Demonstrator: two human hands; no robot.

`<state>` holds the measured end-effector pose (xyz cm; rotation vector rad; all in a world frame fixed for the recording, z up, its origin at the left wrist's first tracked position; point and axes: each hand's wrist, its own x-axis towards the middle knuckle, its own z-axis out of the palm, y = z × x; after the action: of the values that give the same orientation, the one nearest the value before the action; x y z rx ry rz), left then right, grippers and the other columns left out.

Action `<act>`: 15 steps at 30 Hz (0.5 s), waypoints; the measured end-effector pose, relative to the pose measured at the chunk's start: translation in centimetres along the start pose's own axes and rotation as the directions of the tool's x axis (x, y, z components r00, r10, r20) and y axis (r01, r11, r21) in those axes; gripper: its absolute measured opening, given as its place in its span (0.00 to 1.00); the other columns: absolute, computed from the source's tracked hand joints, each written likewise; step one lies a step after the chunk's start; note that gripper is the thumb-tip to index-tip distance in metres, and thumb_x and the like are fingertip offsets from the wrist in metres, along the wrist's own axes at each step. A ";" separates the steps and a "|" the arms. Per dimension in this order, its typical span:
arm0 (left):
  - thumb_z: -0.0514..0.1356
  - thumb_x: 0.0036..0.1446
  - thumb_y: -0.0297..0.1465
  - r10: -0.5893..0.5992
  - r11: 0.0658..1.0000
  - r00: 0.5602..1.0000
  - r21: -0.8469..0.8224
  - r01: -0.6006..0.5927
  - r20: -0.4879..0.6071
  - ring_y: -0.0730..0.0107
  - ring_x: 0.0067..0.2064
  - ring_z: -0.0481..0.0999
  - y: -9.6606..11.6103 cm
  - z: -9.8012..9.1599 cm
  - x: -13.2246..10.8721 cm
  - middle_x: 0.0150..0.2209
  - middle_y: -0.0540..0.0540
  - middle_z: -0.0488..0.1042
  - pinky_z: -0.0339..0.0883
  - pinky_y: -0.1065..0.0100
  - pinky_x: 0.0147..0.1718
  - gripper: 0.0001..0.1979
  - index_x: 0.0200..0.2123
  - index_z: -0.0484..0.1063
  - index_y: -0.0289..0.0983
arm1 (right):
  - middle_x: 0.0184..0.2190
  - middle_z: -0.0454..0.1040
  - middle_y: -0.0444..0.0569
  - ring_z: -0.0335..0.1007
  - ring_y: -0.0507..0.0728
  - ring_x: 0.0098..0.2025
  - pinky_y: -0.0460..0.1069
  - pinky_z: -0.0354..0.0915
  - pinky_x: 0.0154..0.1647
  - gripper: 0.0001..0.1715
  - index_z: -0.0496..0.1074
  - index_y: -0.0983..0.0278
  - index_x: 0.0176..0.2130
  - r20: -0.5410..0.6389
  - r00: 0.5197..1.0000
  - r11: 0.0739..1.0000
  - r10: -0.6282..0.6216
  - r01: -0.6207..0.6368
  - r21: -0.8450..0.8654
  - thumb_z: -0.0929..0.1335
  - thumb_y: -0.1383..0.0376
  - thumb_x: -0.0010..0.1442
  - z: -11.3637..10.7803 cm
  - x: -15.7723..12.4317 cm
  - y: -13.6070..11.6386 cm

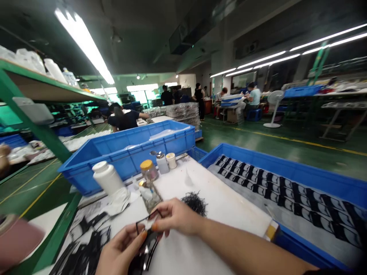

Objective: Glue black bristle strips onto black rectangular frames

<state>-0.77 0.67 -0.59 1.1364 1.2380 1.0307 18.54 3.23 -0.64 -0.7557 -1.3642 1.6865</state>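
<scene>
At the front of the white work surface, my left hand (124,244) and my right hand (179,217) meet around a thin black frame-like piece (148,240). Both hands are closed, with thumb and fingers pinching it from either side. Its exact kind is blurred and partly covered by my fingers. Just beyond my right hand lies a pile of short black strips (195,203). Left of my left hand are heaped more long black pieces (88,248), some with shiny parts.
Ahead stands a large blue bin (129,158). Before it are a white bottle (107,177), a yellow-lidded jar (149,170) and a pump bottle (162,163). At right, a blue tray (243,152) holds rows of black-and-clear pieces. A pink cone (20,242) is at left.
</scene>
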 end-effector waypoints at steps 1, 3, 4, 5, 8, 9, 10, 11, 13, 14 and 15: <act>0.73 0.40 0.42 -0.013 0.999 1.000 -0.041 0.013 -0.014 0.67 0.33 0.75 0.3 -0.1 -0.2 0.33 0.45 0.77 0.70 0.75 0.28 0.25 0.38 0.76 0.33 | 0.30 0.76 0.49 0.70 0.49 0.25 0.43 0.65 0.22 0.27 0.74 0.71 0.45 -0.015 0.999 0.999 -0.044 0.043 -0.023 0.74 0.60 0.47 -0.2 -0.2 -0.4; 0.74 0.39 0.38 -0.046 0.990 0.998 -0.138 0.040 -0.042 0.71 0.31 0.74 0.8 -0.1 -0.7 0.32 0.46 0.75 0.70 0.76 0.27 0.24 0.39 0.75 0.32 | 0.41 0.76 0.54 0.73 0.49 0.31 0.42 0.66 0.25 0.26 0.69 0.67 0.54 -0.077 0.984 0.984 -0.158 0.150 -0.099 0.68 0.60 0.58 -0.6 -0.7 -1.2; 0.75 0.38 0.37 -0.061 0.982 0.997 -0.183 0.053 -0.037 0.72 0.30 0.73 0.9 0.0 -0.8 0.32 0.46 0.75 0.70 0.76 0.27 0.25 0.39 0.75 0.32 | 0.48 0.75 0.55 0.74 0.50 0.35 0.42 0.66 0.27 0.26 0.67 0.65 0.57 -0.070 0.970 0.959 -0.231 0.216 -0.184 0.66 0.63 0.60 -0.8 -0.9 -1.4; 0.75 0.38 0.35 -0.073 0.973 0.997 -0.219 0.067 -0.021 0.74 0.29 0.73 1.0 0.1 -0.9 0.32 0.47 0.74 0.70 0.77 0.26 0.26 0.40 0.75 0.32 | 0.52 0.72 0.55 0.75 0.51 0.38 0.43 0.68 0.30 0.26 0.67 0.63 0.58 -0.063 0.946 0.915 -0.317 0.288 -0.283 0.66 0.66 0.60 -0.8 -1.1 -1.6; 0.73 0.42 0.32 -0.044 0.947 0.994 -0.313 0.073 0.101 0.77 0.27 0.71 1.1 0.2 -1.0 0.30 0.49 0.72 0.69 0.78 0.24 0.28 0.48 0.72 0.34 | 0.56 0.69 0.54 0.74 0.53 0.44 0.46 0.70 0.36 0.25 0.71 0.61 0.54 0.053 0.857 0.732 -0.513 0.468 -0.495 0.65 0.73 0.58 -0.6 -1.4 -1.8; 0.72 0.44 0.31 -0.029 0.938 0.990 -0.338 0.075 0.141 0.78 0.26 0.70 1.0 0.2 -1.0 0.28 0.51 0.70 0.69 0.79 0.24 0.29 0.50 0.70 0.34 | 0.55 0.70 0.53 0.74 0.54 0.45 0.46 0.70 0.36 0.24 0.73 0.61 0.51 0.097 0.831 0.679 -0.548 0.510 -0.528 0.65 0.75 0.57 -0.4 -1.5 -1.7; 0.72 0.45 0.30 -0.019 0.931 0.985 -0.357 0.081 0.174 0.79 0.24 0.69 0.9 0.2 -1.0 0.27 0.52 0.69 0.68 0.79 0.23 0.30 0.52 0.69 0.35 | 0.53 0.73 0.52 0.73 0.55 0.46 0.47 0.71 0.37 0.22 0.75 0.61 0.48 0.133 0.811 0.640 -0.570 0.540 -0.547 0.65 0.76 0.56 -0.3 -1.5 -1.6; 0.72 0.45 0.30 -0.013 0.925 0.980 -0.369 0.086 0.196 0.80 0.23 0.68 0.9 0.2 -1.0 0.26 0.53 0.68 0.67 0.79 0.22 0.30 0.52 0.68 0.36 | 0.49 0.75 0.52 0.73 0.55 0.47 0.47 0.71 0.37 0.21 0.76 0.62 0.45 0.154 0.799 0.616 -0.582 0.557 -0.557 0.64 0.77 0.56 -0.2 -1.5 -1.4; 0.71 0.45 0.29 -0.012 0.921 0.973 -0.377 0.101 0.230 0.80 0.22 0.68 0.7 0.2 -0.9 0.26 0.53 0.69 0.66 0.80 0.21 0.30 0.52 0.66 0.37 | 0.43 0.78 0.51 0.74 0.55 0.45 0.48 0.71 0.38 0.17 0.77 0.63 0.40 0.158 0.801 0.612 -0.578 0.553 -0.566 0.65 0.77 0.56 -0.1 -1.5 -1.3; 0.71 0.46 0.29 -0.011 0.921 0.970 -0.375 0.105 0.244 0.80 0.22 0.68 0.6 0.3 -0.9 0.27 0.53 0.70 0.66 0.79 0.21 0.30 0.52 0.66 0.37 | 0.41 0.78 0.50 0.74 0.55 0.43 0.49 0.70 0.38 0.15 0.77 0.63 0.39 0.150 0.810 0.625 -0.567 0.542 -0.562 0.65 0.76 0.57 -0.1 -1.4 -1.3; 0.71 0.46 0.29 -0.008 0.922 0.966 -0.371 0.108 0.260 0.80 0.22 0.68 0.6 0.3 -1.0 0.26 0.52 0.70 0.65 0.79 0.21 0.30 0.52 0.66 0.37 | 0.40 0.78 0.50 0.75 0.54 0.41 0.49 0.70 0.38 0.13 0.77 0.64 0.38 0.140 0.823 0.647 -0.550 0.526 -0.552 0.65 0.75 0.57 -0.1 -1.4 -1.3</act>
<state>-0.52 -0.20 0.15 0.8868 0.8160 0.9933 19.64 2.16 0.57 -0.5998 -1.8726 0.7735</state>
